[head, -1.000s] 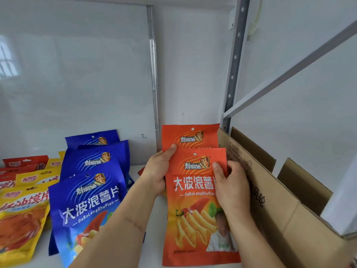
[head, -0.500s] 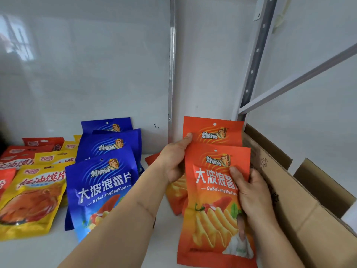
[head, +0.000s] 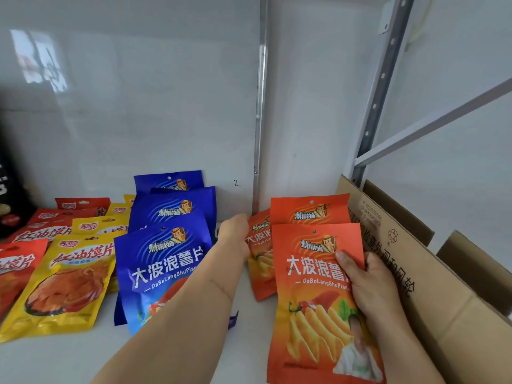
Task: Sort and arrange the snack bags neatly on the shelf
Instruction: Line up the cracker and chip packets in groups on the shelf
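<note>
My right hand (head: pixel 368 284) grips the front orange bag (head: pixel 315 295) by its right edge, thumb across the face, holding it upright on the white shelf (head: pixel 69 356). My left hand (head: pixel 235 236) is closed on the tilted orange bag (head: pixel 259 256) behind it, fingers at its left edge. A third orange bag (head: pixel 309 210) stands at the back (only its top shows). Left of my arm stand the blue bags (head: pixel 163 261), then yellow bags (head: pixel 69 284) and red bags (head: pixel 16 270). A cardboard box (head: pixel 432 300) sits just beside my right hand
</note>
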`<action>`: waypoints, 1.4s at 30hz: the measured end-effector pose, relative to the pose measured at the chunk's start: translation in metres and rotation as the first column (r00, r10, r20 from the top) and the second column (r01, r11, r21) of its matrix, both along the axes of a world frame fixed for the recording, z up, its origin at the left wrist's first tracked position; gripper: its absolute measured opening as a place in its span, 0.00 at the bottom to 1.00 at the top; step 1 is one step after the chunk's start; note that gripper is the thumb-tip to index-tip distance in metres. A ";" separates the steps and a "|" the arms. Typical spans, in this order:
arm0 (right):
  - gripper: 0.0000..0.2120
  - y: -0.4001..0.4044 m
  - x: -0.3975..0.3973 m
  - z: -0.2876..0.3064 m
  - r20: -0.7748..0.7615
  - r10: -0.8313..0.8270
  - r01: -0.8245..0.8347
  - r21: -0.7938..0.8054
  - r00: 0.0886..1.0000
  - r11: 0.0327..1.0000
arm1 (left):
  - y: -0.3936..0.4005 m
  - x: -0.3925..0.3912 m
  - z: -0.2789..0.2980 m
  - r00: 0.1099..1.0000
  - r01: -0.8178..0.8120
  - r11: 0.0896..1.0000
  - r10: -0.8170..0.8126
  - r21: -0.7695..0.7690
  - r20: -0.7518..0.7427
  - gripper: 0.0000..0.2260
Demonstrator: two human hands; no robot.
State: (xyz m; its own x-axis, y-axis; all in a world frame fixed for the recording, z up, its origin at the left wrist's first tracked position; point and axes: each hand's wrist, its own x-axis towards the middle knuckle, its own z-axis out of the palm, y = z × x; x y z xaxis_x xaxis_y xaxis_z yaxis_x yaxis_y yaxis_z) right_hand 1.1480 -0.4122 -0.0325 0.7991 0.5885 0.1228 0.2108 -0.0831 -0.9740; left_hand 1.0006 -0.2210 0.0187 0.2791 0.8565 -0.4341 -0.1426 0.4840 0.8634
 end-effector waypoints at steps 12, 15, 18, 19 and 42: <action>0.15 -0.002 -0.001 -0.003 0.033 0.004 -0.003 -0.016 0.999 1.000 | -0.013 0.003 -0.012 0.993 0.075 0.997 -0.073 -0.015 0.092 0.16; 0.13 -0.003 -0.004 0.004 0.078 -0.007 0.007 -0.006 0.997 1.000 | -0.023 0.001 -0.002 0.984 0.119 0.992 -0.123 0.038 0.130 0.15; 0.14 0.001 -0.006 0.011 0.107 0.013 -0.012 -0.009 0.994 1.000 | -0.032 -0.001 0.005 0.969 0.182 0.981 -0.191 0.069 0.159 0.16; 0.14 0.003 -0.005 0.011 0.114 0.020 -0.019 -0.014 0.993 1.000 | -0.034 -0.002 0.007 0.966 0.201 0.977 -0.210 0.075 0.152 0.18; 0.14 0.069 -0.010 0.043 0.242 0.015 0.014 -0.118 0.970 0.993 | -0.021 -0.028 0.010 0.900 0.351 0.915 -0.388 0.199 0.200 0.23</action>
